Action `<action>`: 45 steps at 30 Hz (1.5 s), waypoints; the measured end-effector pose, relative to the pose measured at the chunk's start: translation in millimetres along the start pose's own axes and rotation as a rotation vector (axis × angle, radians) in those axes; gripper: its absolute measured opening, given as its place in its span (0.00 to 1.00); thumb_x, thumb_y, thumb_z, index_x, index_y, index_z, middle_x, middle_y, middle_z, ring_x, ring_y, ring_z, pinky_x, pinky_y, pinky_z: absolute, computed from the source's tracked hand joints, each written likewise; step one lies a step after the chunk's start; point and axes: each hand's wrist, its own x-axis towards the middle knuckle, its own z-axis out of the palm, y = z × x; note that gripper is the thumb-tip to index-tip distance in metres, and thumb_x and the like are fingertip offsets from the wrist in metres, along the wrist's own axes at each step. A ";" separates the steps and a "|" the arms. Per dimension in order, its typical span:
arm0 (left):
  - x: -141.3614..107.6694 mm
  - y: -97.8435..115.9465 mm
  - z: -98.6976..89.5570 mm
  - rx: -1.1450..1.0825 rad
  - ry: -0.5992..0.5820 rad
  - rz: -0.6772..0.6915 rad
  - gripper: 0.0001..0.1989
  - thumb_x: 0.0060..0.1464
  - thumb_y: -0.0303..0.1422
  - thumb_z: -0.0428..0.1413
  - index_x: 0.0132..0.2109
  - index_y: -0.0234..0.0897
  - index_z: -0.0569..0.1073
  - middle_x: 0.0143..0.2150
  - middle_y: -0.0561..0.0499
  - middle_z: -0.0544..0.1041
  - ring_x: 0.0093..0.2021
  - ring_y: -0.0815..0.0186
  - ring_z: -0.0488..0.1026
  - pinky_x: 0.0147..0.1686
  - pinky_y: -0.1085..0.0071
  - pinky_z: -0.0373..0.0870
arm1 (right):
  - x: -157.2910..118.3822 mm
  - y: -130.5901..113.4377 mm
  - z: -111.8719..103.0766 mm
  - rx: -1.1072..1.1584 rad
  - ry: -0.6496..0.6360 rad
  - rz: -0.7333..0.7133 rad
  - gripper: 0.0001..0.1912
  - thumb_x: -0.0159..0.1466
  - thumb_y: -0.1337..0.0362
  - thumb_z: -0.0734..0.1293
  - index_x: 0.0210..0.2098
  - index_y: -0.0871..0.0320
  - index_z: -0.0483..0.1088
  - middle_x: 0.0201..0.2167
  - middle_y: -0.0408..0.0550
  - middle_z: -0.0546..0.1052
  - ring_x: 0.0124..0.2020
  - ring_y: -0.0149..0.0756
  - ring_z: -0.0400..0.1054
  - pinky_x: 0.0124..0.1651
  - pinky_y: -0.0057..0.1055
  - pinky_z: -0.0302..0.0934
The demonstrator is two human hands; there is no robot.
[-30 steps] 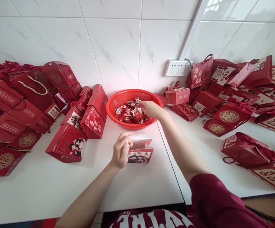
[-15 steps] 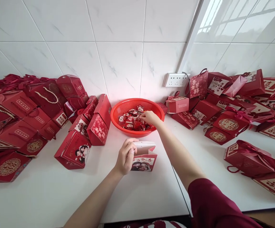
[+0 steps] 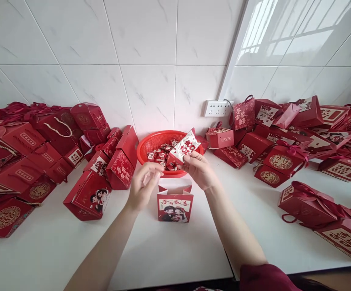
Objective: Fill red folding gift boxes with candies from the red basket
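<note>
A red-and-white printed packet is pinched in my right hand, raised over the near right side of the red plastic basket. Several small wrapped candies lie inside that basket. Just in front of it stands an upright red gift box with a cartoon couple on its face and its top open. My left hand is above the box's left side, its fingers apart and holding nothing. The packet hides part of the basket's contents.
Red gift boxes are heaped on the left, with a couple-printed box nearer. More boxes crowd the right, reaching toward the front edge. A power strip sits against the tiled wall.
My right hand has come out of the basket toward me with the packet. My left hand has let go of the gift box and moved left, fingers spreading. The view has shifted slightly.
</note>
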 end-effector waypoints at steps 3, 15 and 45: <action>22.0 17.5 3.9 -0.007 0.055 -0.062 0.12 0.59 0.39 0.60 0.46 0.38 0.78 0.42 0.47 0.79 0.41 0.62 0.76 0.44 0.67 0.73 | -12.2 -1.5 18.6 -0.058 -0.017 -0.062 0.15 0.59 0.54 0.74 0.42 0.53 0.75 0.45 0.47 0.80 0.48 0.41 0.74 0.53 0.38 0.69; 31.4 18.5 -4.9 -0.150 0.081 -0.236 0.10 0.57 0.38 0.63 0.39 0.36 0.81 0.34 0.50 0.80 0.37 0.64 0.76 0.39 0.70 0.74 | -23.7 -24.4 5.2 -0.521 -0.170 -0.117 0.20 0.69 0.48 0.65 0.37 0.59 0.74 0.31 0.46 0.75 0.33 0.35 0.69 0.37 0.31 0.66; 34.0 20.9 -0.3 -0.106 -0.107 -0.291 0.14 0.55 0.35 0.65 0.48 0.36 0.82 0.46 0.47 0.84 0.51 0.55 0.79 0.52 0.65 0.76 | -13.2 -5.5 13.0 -0.331 -0.174 -0.117 0.12 0.63 0.56 0.74 0.42 0.57 0.77 0.38 0.46 0.79 0.39 0.36 0.73 0.47 0.33 0.69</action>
